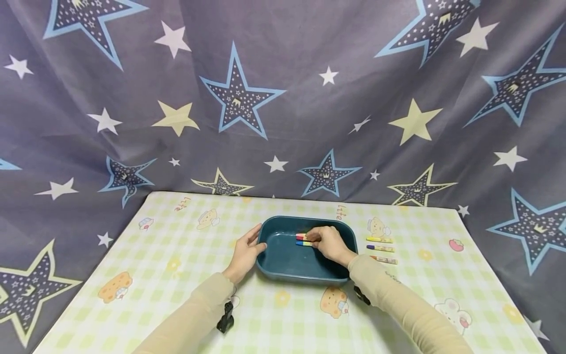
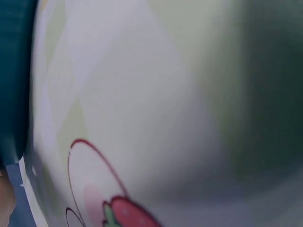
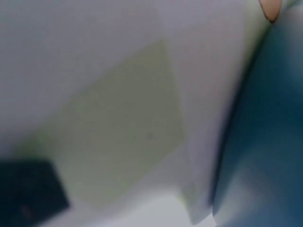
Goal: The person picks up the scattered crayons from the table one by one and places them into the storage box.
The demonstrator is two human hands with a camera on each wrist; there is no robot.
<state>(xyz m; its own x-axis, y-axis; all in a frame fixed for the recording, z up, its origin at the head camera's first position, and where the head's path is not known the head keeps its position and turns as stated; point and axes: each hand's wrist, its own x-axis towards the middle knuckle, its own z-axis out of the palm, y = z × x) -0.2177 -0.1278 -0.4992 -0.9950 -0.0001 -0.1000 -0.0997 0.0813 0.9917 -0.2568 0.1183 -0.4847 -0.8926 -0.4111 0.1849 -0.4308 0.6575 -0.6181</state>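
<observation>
A dark teal plastic tray (image 1: 287, 263) lies on the table. My left hand (image 1: 244, 253) grips its left rim, thumb over the edge and fingers along the outside. Inside the tray my right hand (image 1: 329, 243) reaches in over the right side, fingertips curled on the right ends of small crayons. A red crayon (image 1: 302, 238) and a blue crayon (image 1: 303, 243) stick out leftward from these fingers, which hide their other ends. The tray's outer wall shows in the left wrist view (image 2: 14, 80) and, blurred, in the right wrist view (image 3: 265, 142).
Right of the tray, a yellow crayon (image 1: 379, 240), a dark blue crayon (image 1: 380, 249) and an orange crayon (image 1: 383, 259) lie in a column. A checked cloth with cartoon prints (image 1: 168, 236) covers the table. Behind it hangs a grey star-patterned curtain (image 1: 283, 187).
</observation>
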